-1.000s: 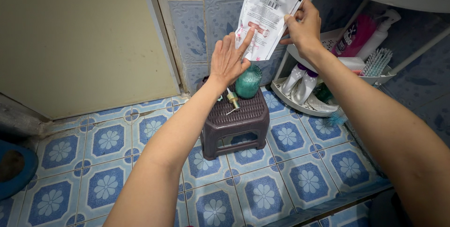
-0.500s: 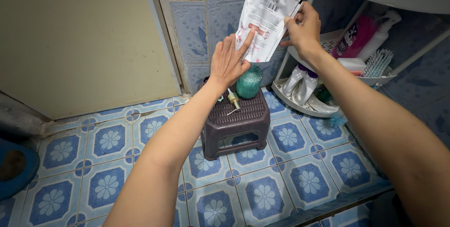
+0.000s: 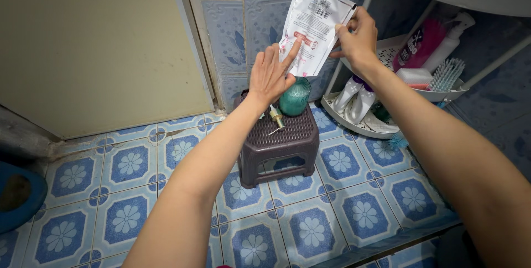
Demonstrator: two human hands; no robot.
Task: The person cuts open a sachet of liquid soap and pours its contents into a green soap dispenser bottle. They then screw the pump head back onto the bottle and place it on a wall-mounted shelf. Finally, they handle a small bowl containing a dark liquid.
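Observation:
My right hand (image 3: 357,35) pinches the upper right corner of a white refill pouch (image 3: 312,24) and holds it up, tilted, over a green glass bottle (image 3: 293,96). My left hand (image 3: 271,71) is spread flat, its index finger pressing on the lower part of the pouch. The bottle stands on a small dark purple plastic stool (image 3: 276,143). A gold pump head (image 3: 275,117) lies on the stool beside the bottle.
A white corner rack (image 3: 354,118) at the right holds white bottles, a pink pouch, a spray bottle and a brush. A cream door panel (image 3: 94,47) fills the left. A blue basin edge (image 3: 19,196) sits at far left on the blue flowered floor tiles.
The pouch and both hands have shifted slightly down and to the right; the grip and the pressing finger are the same.

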